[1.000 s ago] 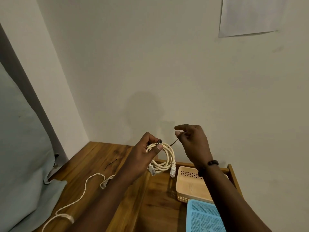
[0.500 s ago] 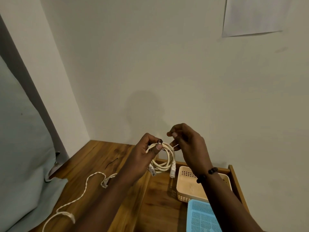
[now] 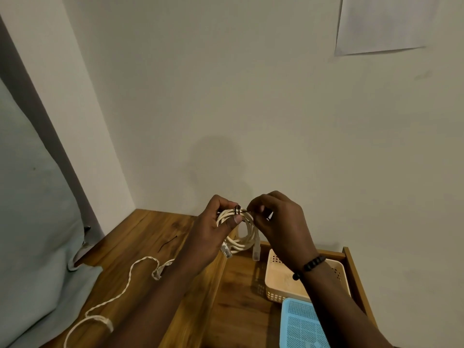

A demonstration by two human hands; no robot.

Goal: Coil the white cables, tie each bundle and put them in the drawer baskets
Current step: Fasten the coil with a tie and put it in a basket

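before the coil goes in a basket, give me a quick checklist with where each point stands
1. Coil held: ok, left hand grips the coiled white cable.
2. Tie on bundle: ok, dark tie wraps the top of the coil.
3. Tie fastened: cannot tell, right hand pinches its end.
4. Plug ends tucked: not ok, both hang loose below the coil.
5. Basket ready: ok, beige basket sits open in the drawer beside the blue basket.
6. Other cables done: not ok, braided cable lies uncoiled on the tabletop.

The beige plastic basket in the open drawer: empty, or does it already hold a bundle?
Empty where visible: the beige plastic basket shows a bare floor, though the right forearm hides part of it.
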